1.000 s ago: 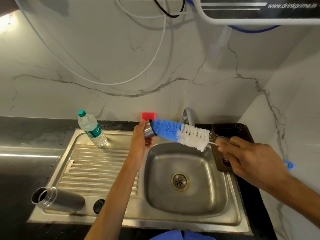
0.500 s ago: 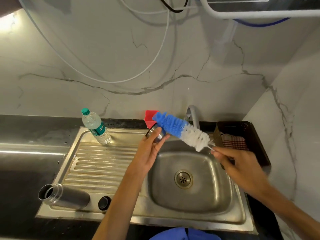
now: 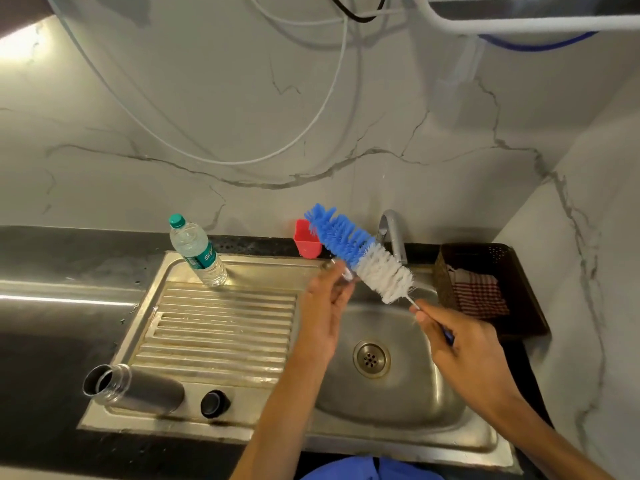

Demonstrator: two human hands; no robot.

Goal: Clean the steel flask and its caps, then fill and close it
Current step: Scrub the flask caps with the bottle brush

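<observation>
flask lies on side at sink's front left corner, mouth open, black cap beside it. left hand holds steel cap, mostly hidden, over basin. right hand pinches brush handle, bristles by cap so drips fall in.

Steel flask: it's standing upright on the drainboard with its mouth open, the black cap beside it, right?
Not quite. The head view shows the steel flask lying on its side on the drainboard, not upright. Its mouth is open and the black cap sits beside it.
</observation>
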